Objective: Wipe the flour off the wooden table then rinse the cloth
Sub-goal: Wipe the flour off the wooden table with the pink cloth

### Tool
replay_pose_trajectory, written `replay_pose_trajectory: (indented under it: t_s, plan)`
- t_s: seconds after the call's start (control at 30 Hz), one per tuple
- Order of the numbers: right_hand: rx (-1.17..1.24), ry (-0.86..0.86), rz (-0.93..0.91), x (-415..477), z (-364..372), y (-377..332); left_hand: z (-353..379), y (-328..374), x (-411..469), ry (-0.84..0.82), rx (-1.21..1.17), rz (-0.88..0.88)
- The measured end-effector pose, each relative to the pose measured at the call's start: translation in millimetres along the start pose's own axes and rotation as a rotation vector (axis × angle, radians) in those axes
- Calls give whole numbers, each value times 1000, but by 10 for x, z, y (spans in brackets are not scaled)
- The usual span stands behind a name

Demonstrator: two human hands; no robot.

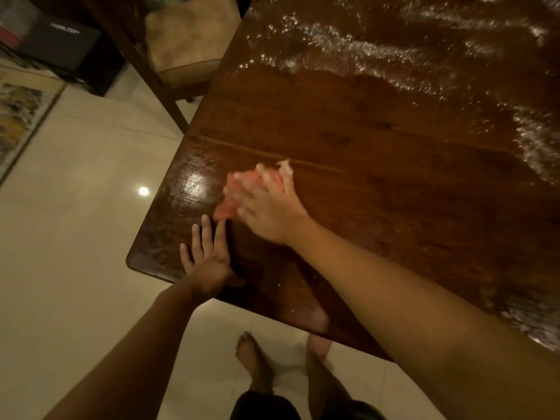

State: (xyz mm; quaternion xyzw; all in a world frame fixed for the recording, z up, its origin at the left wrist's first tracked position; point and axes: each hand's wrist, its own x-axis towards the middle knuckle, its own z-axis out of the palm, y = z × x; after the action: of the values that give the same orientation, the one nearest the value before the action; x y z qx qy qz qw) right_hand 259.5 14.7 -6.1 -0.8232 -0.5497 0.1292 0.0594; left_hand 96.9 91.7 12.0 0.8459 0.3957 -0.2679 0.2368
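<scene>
We found the right hand (266,207) pressed flat on a pink cloth (239,192), which lay bunched on the wooden surface (378,153) near its left corner. The fingers (285,174) of that hand were spread over the cloth and pressing it down rather than pinching it; motion blur hid how far they curled. Flour clung to the fingertips and to the cloth's far edge.

The left hand (209,262) rested open and flat on the surface just beside the cloth, palm down, holding nothing, its fingertips almost touching the cloth's near corner.

The relation we judged decisive: the remaining flour (363,47) lay well apart from the cloth, away from the person and to the right, in a broad streaked band running from the far edge round to the right edge. The stretch between cloth and band looked wiped and damp. The right hand, already on the cloth, was the nearer to that band; we judged the next stroke would have to reach forward and rightward.

We saw no container, basin or tap. A cushioned stool (188,40) stood beyond the left edge, and bare feet (251,356) on the tiled floor (75,207) below
</scene>
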Motion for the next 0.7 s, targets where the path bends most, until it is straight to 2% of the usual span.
replay_pose_trajectory:
  t_s: [0.07, 0.13, 0.23, 0.3, 0.37, 0.43, 0.47, 0.5, 0.53, 0.63, 0.7]
  plan:
    - [1, -37, -192, -476, 82, -67, -79, 56, 45, -3, -68, -96]
    - [3, -77, -298, -1041, 125, 41, -132, 99, 68, 6, -132, -144]
    - [-36, -129, -264, -1668, 58, 518, -113, 91, 38, 20, -152, -105]
    - [-64, -101, -27, -1809, -34, 852, -82, 18, -1, 14, -185, -25]
    - [-3, -27, 331, -1739, -82, 988, -81, -38, -42, -30, -210, 57]
    - [66, 56, 618, -1498, -68, 798, -92, -63, -57, -52, -193, 71]
    - [66, 82, 678, -1364, -42, 600, -98, -63, -57, -54, -181, 64]
    - [45, 85, 658, -1266, 10, 362, -102, -49, -53, -58, -166, 58]
    - [21, 76, 556, -1216, 79, 99, -107, -29, -47, -59, -150, 48]
    - [-22, -38, 51, -1471, 298, -560, -133, 25, -39, -37, -107, 2]
    - [-30, -116, -111, -1903, 383, -605, -152, 28, -40, -17, -95, 4]
